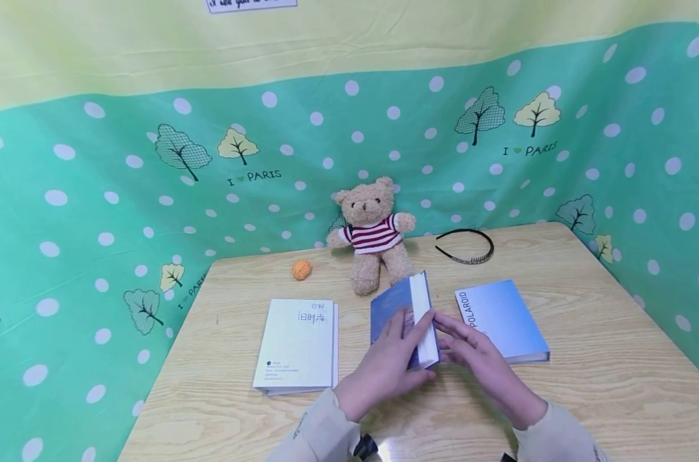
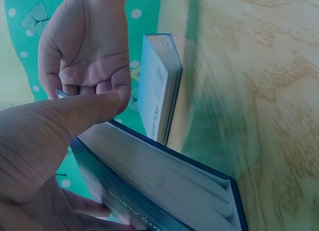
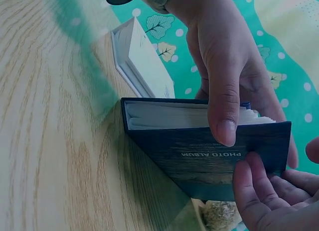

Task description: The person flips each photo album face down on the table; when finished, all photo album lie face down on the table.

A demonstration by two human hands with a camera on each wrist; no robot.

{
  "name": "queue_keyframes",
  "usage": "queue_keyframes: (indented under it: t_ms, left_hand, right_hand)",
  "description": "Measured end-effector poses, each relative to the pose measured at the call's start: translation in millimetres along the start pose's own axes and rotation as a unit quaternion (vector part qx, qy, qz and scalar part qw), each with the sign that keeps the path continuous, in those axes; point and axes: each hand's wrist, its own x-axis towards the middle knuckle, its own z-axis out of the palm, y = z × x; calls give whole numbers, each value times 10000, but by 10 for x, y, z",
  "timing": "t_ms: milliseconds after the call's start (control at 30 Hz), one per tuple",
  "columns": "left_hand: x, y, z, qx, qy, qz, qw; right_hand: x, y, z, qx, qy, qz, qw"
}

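Near the middle of the table, a dark blue photo album (image 1: 391, 301) stands tilted up on its edge, its white pages facing upward. My left hand (image 1: 387, 366) grips it, the thumb on one cover and the fingers on the opposite one, as the right wrist view shows. Fingertips of my right hand (image 1: 479, 353) touch the cover on the right side, with the thumb apart from it. "PHOTO ALBUM" is printed on that cover (image 3: 199, 161). In the left wrist view the page edges (image 2: 154, 166) lie between two slightly parted covers.
A white album (image 1: 297, 346) lies at the left, and a light blue "POLAROID" album (image 1: 502, 321) at the right. Behind sit a teddy bear (image 1: 375, 237) in a striped shirt, a small orange ball (image 1: 301, 269) and a black headband (image 1: 481, 260). A green dotted curtain (image 1: 303, 154) surrounds the table.
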Motion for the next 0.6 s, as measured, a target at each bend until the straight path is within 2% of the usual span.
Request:
queue_keyframes:
  t_ms: [367,600]
  left_hand:
    - [-5,-5,-27,-133,110,65,9998]
    - [-7,-17,-52,-475,198,-124,9986]
  right_hand:
    - [3,-36,28,45,-83,-78,9999]
    - [8,-53,28,166,-240,-5,9996]
